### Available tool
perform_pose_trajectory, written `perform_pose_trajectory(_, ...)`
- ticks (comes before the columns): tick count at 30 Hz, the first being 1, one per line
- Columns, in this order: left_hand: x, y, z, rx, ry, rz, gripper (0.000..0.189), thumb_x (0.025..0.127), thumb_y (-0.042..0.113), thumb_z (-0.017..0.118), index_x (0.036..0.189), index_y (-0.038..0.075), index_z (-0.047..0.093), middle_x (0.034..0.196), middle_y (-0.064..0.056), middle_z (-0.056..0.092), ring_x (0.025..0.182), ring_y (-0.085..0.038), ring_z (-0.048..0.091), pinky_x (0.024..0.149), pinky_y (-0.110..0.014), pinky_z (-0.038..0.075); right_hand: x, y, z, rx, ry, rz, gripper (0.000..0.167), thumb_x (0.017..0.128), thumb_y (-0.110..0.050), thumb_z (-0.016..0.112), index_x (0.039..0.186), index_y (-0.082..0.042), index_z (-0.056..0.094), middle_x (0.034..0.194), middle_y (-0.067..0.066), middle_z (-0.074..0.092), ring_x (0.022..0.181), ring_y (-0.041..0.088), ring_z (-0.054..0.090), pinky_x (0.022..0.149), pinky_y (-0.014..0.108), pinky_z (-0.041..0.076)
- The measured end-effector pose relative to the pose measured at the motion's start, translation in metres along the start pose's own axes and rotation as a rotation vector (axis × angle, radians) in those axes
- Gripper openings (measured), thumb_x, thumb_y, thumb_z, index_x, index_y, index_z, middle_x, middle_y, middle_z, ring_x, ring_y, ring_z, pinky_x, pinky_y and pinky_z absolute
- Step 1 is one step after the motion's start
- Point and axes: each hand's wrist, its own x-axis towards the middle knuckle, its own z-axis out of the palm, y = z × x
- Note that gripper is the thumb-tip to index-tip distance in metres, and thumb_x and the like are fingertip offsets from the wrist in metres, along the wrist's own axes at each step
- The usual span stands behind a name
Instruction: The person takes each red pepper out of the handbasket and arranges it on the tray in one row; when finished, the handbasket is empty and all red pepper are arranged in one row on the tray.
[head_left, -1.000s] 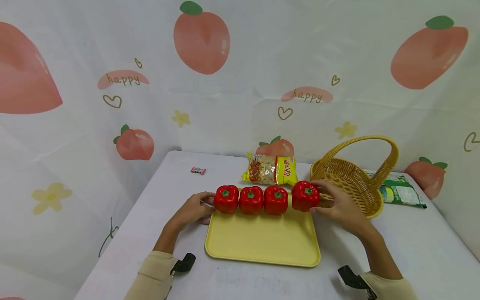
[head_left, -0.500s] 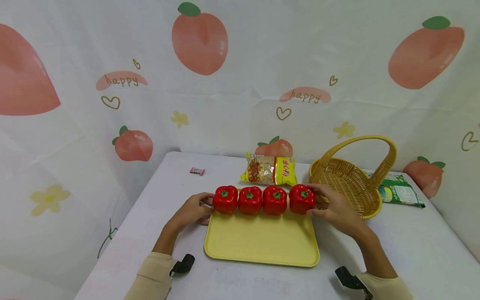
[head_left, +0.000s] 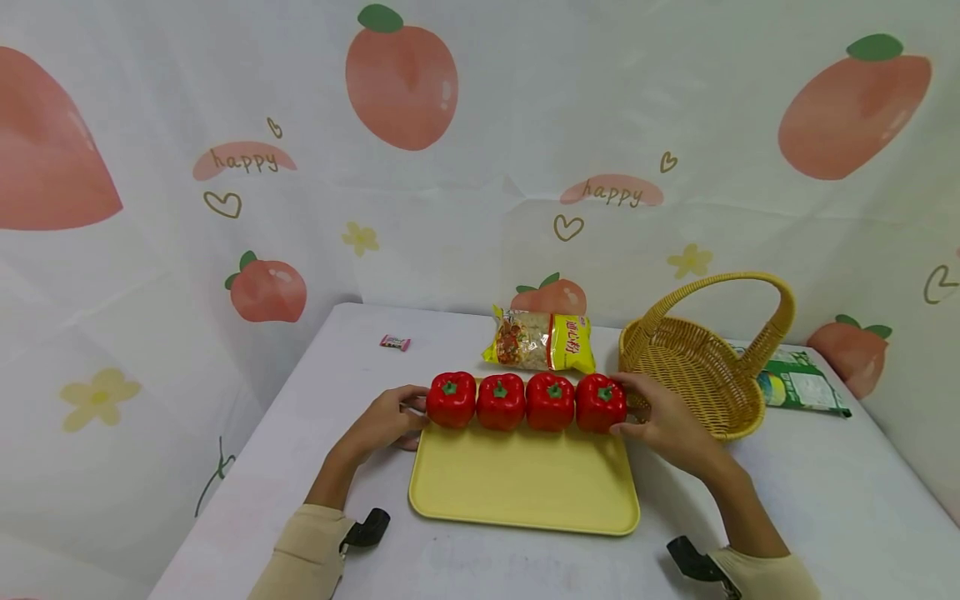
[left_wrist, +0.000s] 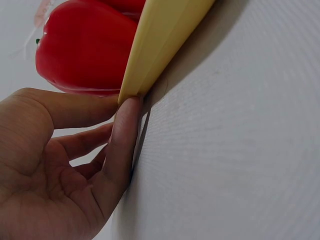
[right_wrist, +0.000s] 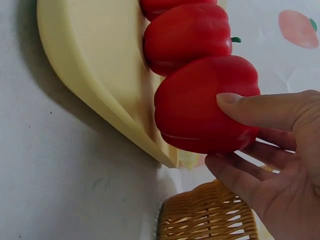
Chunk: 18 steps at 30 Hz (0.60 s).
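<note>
Several red bell peppers stand in a row along the far side of a yellow tray [head_left: 523, 483], green stems up. My right hand [head_left: 667, 421] holds the rightmost bell pepper [head_left: 600, 403], thumb on its near side and fingers around the right. In the right wrist view this pepper [right_wrist: 205, 105] sits at the tray's corner, against its neighbour [right_wrist: 187, 37]. At the tray's far left corner, my left hand [head_left: 386, 418] pinches the rim. The left wrist view has the thumb on the tray edge [left_wrist: 150, 50] and a finger beneath, close to the leftmost pepper [left_wrist: 85, 47].
A wicker basket [head_left: 693, 375] with a tall handle stands right of the tray, close behind my right hand. A green packet [head_left: 806, 383] lies partly behind it. Behind the peppers is a yellow food bag [head_left: 540, 340]; a small pink-wrapped candy [head_left: 395, 342] lies at back left.
My right hand has moved left and down with the rightmost bell pepper, closing the gap to the row. My left hand has stayed at the tray's corner.
</note>
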Motion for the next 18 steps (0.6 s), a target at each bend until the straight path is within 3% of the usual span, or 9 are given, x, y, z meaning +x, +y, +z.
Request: perform_pose_trajectory(18,-0.0007,-0.0002,0.0007,0.012,0.008,0.013,0.056,0.09,0.011,0.073,0.145,0.006,0.061,0.123,-0.012,0.068,0.096,-0.023,0.068,0.07,-0.035,0.066,-0.001,-0.0043,0.0008,-0.091,0.007,0.006,0.074,0.085,-0.007,0.088,0.149,0.0,0.053,0.147,0.023,0.057,0.134,0.045,0.057,0.105,0.059,0.055)
